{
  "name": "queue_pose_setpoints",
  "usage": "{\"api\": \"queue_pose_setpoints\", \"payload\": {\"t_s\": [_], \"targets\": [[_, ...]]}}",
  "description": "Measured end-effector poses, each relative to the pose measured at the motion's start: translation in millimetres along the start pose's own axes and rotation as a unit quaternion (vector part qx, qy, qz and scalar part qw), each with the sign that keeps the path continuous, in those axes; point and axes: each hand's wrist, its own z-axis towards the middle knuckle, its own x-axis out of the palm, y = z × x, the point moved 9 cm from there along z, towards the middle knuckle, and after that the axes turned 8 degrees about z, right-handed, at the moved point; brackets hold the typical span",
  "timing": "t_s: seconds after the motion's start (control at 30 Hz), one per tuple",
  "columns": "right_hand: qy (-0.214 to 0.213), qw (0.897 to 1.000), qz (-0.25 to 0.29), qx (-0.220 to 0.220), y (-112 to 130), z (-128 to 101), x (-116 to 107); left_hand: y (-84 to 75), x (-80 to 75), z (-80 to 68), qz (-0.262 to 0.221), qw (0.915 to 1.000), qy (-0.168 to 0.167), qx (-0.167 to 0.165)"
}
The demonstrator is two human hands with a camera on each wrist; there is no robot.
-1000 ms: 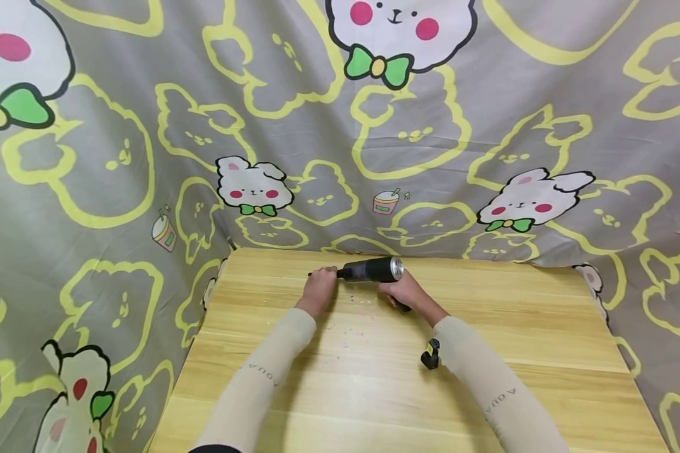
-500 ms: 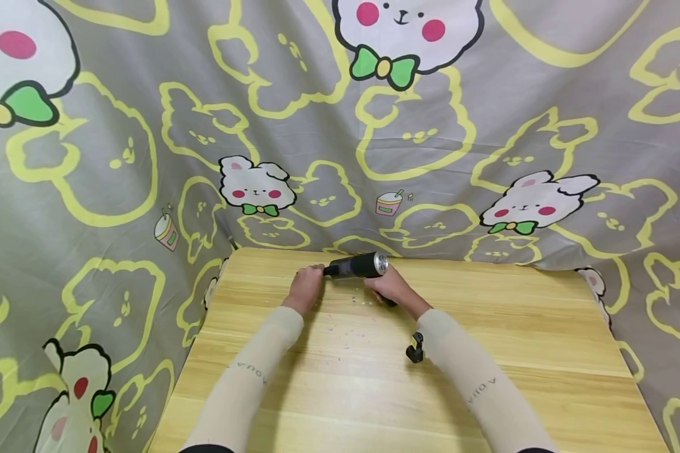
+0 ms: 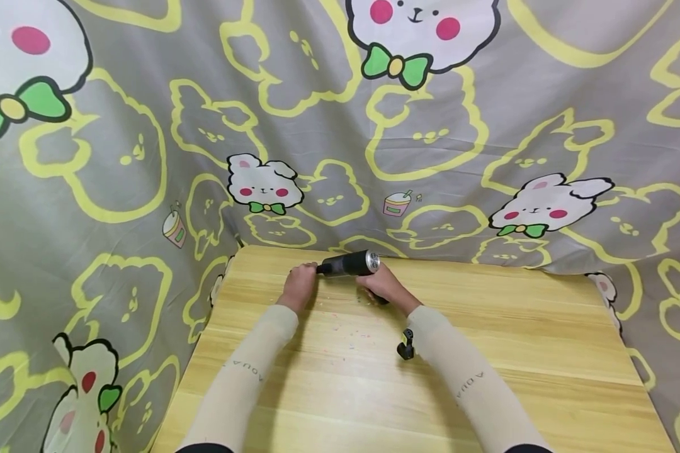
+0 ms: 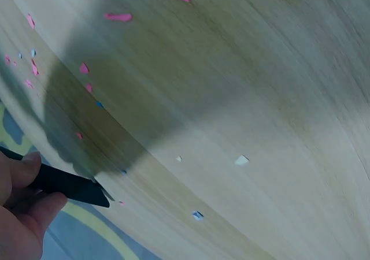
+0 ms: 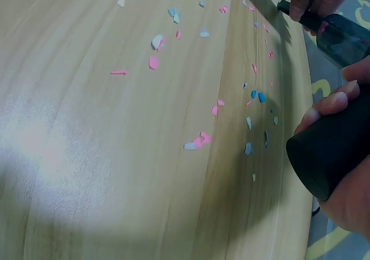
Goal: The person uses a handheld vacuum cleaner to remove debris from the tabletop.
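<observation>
Near the back of the table, a black handheld vacuum cleaner (image 3: 345,264) with a silver end is held in both hands. My right hand (image 3: 390,286) grips its handle (image 5: 332,150), fingers wrapped around it in the right wrist view. At the other end my left hand (image 3: 298,286) pinches the slim black nozzle (image 4: 72,186) between thumb and fingers. The nozzle's tip is close over the wood in the left wrist view. Pink, blue and white paper scraps (image 5: 153,62) lie scattered beside it. Through the see-through dust cup (image 5: 341,40) some pink bits show.
The wooden table (image 3: 487,352) ends at a grey curtain (image 3: 328,145) with cartoon animals, which hangs behind it and along both sides. A small black device (image 3: 406,345) sits at the right sleeve's wrist.
Both hands and the vacuum cleaner have moved left along the back of the table. Each hand keeps its hold. The head view has shifted slightly.
</observation>
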Motion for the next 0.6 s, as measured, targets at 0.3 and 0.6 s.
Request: {"api": "queue_pose_setpoints", "payload": {"t_s": [0.3,0.6], "targets": [[-0.001,1.0,-0.004,0.01,5,5,7,14.8,-0.1,0.2,-0.03,0.9994,0.019,0.002],[0.007,1.0,-0.016,0.0,17,10,14,34.1,7.1,4.1,-0.075,0.9897,0.12,0.024]]}}
